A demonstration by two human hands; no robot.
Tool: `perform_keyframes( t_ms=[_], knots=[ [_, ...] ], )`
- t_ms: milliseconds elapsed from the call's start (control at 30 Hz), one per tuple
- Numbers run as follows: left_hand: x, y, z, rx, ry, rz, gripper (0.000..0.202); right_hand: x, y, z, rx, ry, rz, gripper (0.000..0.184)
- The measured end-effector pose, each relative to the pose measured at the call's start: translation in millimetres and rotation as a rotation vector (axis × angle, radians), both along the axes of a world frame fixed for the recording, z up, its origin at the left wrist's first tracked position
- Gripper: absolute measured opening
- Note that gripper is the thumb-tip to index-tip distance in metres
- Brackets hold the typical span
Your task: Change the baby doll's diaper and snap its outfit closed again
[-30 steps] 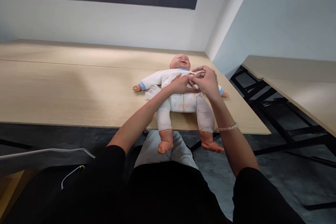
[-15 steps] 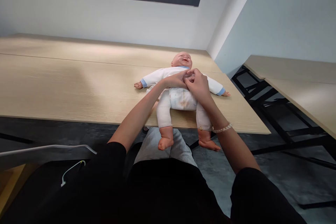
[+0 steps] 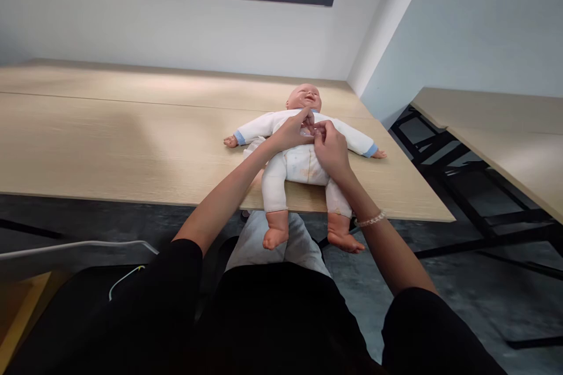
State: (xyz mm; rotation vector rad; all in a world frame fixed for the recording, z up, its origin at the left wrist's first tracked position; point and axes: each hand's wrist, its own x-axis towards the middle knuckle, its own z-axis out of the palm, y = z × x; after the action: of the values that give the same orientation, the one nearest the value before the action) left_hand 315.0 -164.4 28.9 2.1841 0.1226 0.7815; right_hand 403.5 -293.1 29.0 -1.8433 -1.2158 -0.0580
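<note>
A baby doll [image 3: 303,161] in a white romper with blue cuffs lies on its back on the light wooden table [image 3: 109,140], head toward the wall, bare legs hanging over the near edge. Both my hands meet on its upper chest, just below the chin. My left hand [image 3: 294,129] pinches the romper's front with curled fingers. My right hand [image 3: 331,146], with a bead bracelet on the wrist, pinches the same fabric from the right. What lies between the fingertips is too small to make out.
A second wooden table [image 3: 497,129] on a black metal frame stands to the right across a gap of dark floor. A window runs along the wall behind. A grey chair edge [image 3: 79,252] and a white cable [image 3: 125,278] are at lower left.
Both hands moved up the doll's front, from the belly toward the collar. The right hand dropped from a raised pull onto the chest. The doll stays put.
</note>
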Motion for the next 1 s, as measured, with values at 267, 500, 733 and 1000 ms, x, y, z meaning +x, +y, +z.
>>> perform_keyframes(
  t_ms=[267,500,733,1000],
  knots=[
    [-14.0,1.7,11.7,0.216,0.198,0.068,0.017,6.4,1.0,-8.9,0.042,-0.08,0.037,0.018],
    [-34.3,6.5,14.9,0.202,0.217,-0.01,0.022,8.1,5.5,-17.1,-0.047,-0.253,0.05,0.02],
    [-94.0,-7.4,-10.2,0.142,0.252,0.552,0.014,1.0,2.9,-15.3,-0.149,-0.446,0.04,0.029],
    [-105.4,-5.7,-25.6,0.11,0.589,0.607,0.034,-0.6,1.0,-15.6,-0.184,-0.492,0.004,0.029]
  ],
)
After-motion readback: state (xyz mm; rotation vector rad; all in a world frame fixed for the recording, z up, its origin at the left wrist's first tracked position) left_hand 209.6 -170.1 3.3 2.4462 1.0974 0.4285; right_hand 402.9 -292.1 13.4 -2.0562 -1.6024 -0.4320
